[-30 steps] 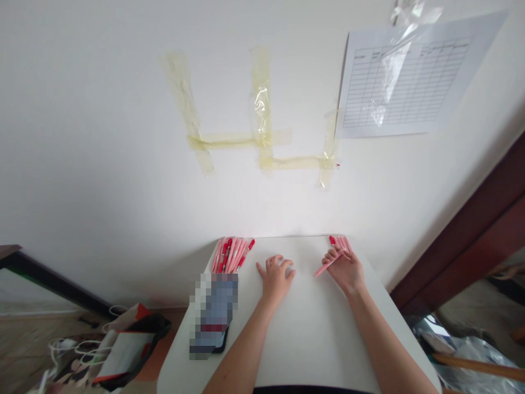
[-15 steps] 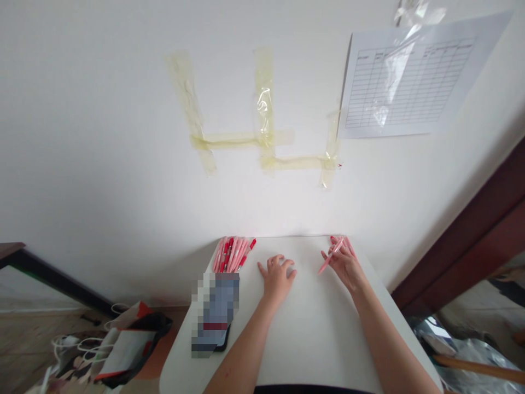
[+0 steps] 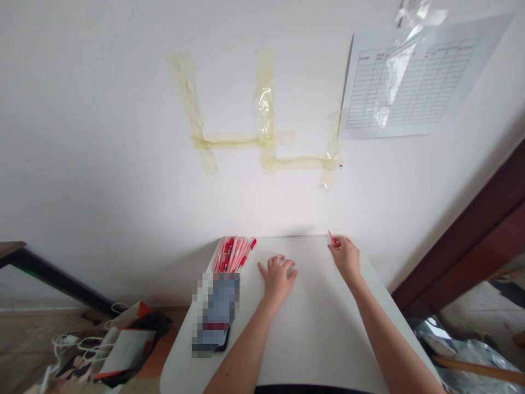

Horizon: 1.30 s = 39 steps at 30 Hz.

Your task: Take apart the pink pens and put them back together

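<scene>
My left hand [image 3: 278, 278] rests on the white table [image 3: 311, 328] with its fingers spread and nothing in them. At the table's far right corner, my right hand [image 3: 346, 258] is closed on a pink pen [image 3: 330, 237], whose tip pokes out past the fingers towards the wall. The hand covers most of that pen and the other pens in this corner; a bit of red shows beside the fingers. A pile of pink and red pens [image 3: 233, 255] lies at the far left corner, left of my left hand.
A phone [image 3: 219, 312], blurred out, lies on the table's left side. The wall [image 3: 123, 137] behind carries yellowed tape [image 3: 266, 109] and a printed sheet [image 3: 410, 82]. Bags [image 3: 131, 345] and cables stand on the floor at left; plastic wrapping [image 3: 479, 355] is at right.
My right hand has turned over, palm now down, and the pen has swung from slanting towards me to pointing at the wall. My left hand has stayed put.
</scene>
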### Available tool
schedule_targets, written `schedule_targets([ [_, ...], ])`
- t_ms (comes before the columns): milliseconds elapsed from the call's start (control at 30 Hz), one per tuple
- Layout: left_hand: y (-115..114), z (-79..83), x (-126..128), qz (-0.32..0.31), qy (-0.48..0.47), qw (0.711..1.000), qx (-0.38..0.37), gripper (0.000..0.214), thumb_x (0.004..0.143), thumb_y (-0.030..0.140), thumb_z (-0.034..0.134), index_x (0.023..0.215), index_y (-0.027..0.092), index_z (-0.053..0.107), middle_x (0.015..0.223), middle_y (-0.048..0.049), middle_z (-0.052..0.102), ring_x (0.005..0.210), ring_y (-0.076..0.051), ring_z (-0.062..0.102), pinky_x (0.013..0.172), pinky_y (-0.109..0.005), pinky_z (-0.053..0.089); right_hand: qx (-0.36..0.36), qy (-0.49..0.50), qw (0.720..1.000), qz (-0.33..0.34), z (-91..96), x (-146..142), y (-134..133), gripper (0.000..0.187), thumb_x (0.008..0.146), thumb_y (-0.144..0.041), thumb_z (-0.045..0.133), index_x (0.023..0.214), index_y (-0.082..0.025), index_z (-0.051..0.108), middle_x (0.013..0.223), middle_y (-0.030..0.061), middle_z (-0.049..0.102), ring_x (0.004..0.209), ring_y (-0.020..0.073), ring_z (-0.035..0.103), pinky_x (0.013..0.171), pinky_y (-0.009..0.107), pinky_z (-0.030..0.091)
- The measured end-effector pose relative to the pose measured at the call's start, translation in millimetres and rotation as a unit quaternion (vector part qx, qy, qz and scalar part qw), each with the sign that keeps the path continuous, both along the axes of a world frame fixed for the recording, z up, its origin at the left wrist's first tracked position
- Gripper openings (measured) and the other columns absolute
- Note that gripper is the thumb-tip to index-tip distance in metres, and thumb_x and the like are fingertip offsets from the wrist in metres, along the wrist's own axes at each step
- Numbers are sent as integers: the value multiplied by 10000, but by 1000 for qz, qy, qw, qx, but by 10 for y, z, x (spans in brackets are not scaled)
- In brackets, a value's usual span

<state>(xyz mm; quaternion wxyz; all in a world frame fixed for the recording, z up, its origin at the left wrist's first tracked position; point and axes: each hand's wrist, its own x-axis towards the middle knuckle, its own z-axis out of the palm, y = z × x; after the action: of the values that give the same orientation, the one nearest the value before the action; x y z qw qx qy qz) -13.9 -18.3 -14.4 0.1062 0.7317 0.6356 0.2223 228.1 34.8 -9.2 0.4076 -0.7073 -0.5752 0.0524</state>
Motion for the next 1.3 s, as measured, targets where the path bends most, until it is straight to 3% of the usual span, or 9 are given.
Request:
schedule_targets([
  [133, -1, -5, 3, -1, -7, 1000, 10, 227, 874, 373, 634, 1095, 364, 688, 1338, -32, 558, 1314, -289, 416, 1149, -758, 62, -44, -158, 986, -32, -68, -153, 64, 210, 863, -228, 569, 1067, -200, 609, 1061, 127, 671, 1023, 270, 575, 1098, 604, 212],
  [400, 3, -1, 4, 1, 3, 1000, 0, 245, 870, 379, 639, 1111, 375, 683, 1343, -30, 554, 1314, -287, 415, 1152, -752, 72, -72, -259, 963, -33, -200, -205, 128, 162, 891, -154, 498, 940, -192, 649, 1033, 153, 650, 986, 290, 572, 1114, 690, 78],
  [533, 0, 8, 6, 2, 16, 1000, -4, 260, 868, 387, 640, 1124, 374, 681, 1354, -34, 547, 1313, -287, 414, 1161, -738, 91, -46, -265, 963, -9, -220, -169, 101, 233, 880, -127, 464, 854, -212, 679, 925, 115, 653, 935, 279, 568, 1133, 683, 12],
  [667, -2, 3, 5, 2, 16, 1000, -1, 256, 869, 386, 638, 1120, 367, 683, 1351, -40, 550, 1308, -290, 418, 1155, -745, 97, 3, -252, 968, -2, -210, -168, 9, 245, 863, -132, 485, 806, -255, 690, 856, 82, 645, 1029, 292, 540, 1162, 623, 8],
  [900, -6, -6, 5, 1, 13, 1000, 9, 259, 865, 372, 644, 1122, 371, 679, 1342, -35, 556, 1303, -289, 423, 1152, -751, 89, 6, -250, 968, -19, -160, -131, -58, 261, 832, -122, 499, 839, -265, 718, 926, 115, 691, 1170, 347, 447, 1114, 669, 13],
  [1300, -4, 0, 4, 1, 3, 1000, 7, 248, 868, 362, 638, 1112, 367, 682, 1338, -39, 557, 1300, -293, 424, 1147, -759, 86, 26, -266, 963, -9, -221, -37, -59, 250, 866, -152, 497, 826, -260, 718, 1045, 122, 677, 1204, 363, 435, 1107, 700, -36],
])
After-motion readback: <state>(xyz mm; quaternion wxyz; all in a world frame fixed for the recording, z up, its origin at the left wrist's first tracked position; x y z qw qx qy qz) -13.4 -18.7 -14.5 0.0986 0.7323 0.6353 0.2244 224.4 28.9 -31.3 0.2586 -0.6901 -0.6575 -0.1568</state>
